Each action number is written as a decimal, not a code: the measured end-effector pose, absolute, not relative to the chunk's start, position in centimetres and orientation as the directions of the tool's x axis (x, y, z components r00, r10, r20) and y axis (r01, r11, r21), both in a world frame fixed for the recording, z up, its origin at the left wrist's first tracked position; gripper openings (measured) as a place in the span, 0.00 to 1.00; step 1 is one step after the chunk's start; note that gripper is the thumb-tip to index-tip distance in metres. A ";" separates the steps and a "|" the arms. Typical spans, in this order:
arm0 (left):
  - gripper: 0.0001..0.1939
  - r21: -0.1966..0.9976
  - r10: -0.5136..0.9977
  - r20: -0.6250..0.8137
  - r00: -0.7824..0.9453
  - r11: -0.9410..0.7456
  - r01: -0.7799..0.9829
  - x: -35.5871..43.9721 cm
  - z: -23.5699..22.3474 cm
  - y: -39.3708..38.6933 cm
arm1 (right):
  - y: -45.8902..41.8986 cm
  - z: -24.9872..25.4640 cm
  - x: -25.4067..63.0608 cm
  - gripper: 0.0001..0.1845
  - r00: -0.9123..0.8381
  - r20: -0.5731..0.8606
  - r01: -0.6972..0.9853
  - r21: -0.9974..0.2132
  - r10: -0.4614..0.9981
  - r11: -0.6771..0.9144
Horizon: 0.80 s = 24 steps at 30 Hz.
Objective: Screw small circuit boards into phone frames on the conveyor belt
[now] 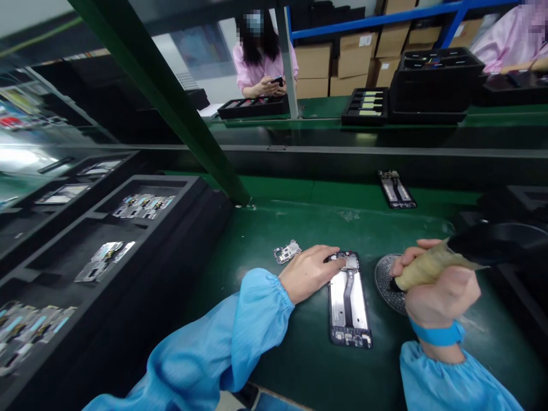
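Observation:
My left hand (311, 270) grips the upper left edge of an opened phone (338, 297), its fingers on the board area at the top. The phone lies flat on the green bench, showing a silver middle and a dark flex cable. A small circuit board (286, 252) rests just beyond my left hand. My right hand (440, 294) is wrapped round an electric screwdriver (432, 267) with a tape-covered yellowish grip. Its black tip end points down at a round metal dish (382, 277) of small parts; whether it touches them I cannot tell.
Black foam trays (180, 234) with several circuit boards (145, 205) stand at the left. Another opened phone (396, 189) lies at the back. A green post (171, 103) slants across the view. Beyond the rail, a person (265, 63) holds a phone near black trays (365, 107).

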<state>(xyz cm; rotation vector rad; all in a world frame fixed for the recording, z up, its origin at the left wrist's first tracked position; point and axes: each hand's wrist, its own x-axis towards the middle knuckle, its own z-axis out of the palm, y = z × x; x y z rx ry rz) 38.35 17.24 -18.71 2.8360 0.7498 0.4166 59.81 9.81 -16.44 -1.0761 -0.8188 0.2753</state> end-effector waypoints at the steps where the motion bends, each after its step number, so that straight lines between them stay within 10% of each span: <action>1: 0.16 0.254 0.513 0.228 0.828 -0.852 0.458 38.3 -18.7 17.1 | 9.8 -16.4 59.8 0.31 0.683 0.454 0.182 -0.864 0.572 0.469; 10: 0.12 0.404 0.608 0.167 0.776 -0.761 0.508 39.9 -17.7 18.3 | 9.9 -16.5 60.0 0.32 0.689 0.465 0.194 -0.858 0.556 0.476; 24: 0.07 0.098 0.427 -0.151 0.891 -0.891 0.444 43.7 -13.7 22.1 | 9.9 -16.5 60.0 0.29 0.676 0.470 0.169 -0.848 0.567 0.502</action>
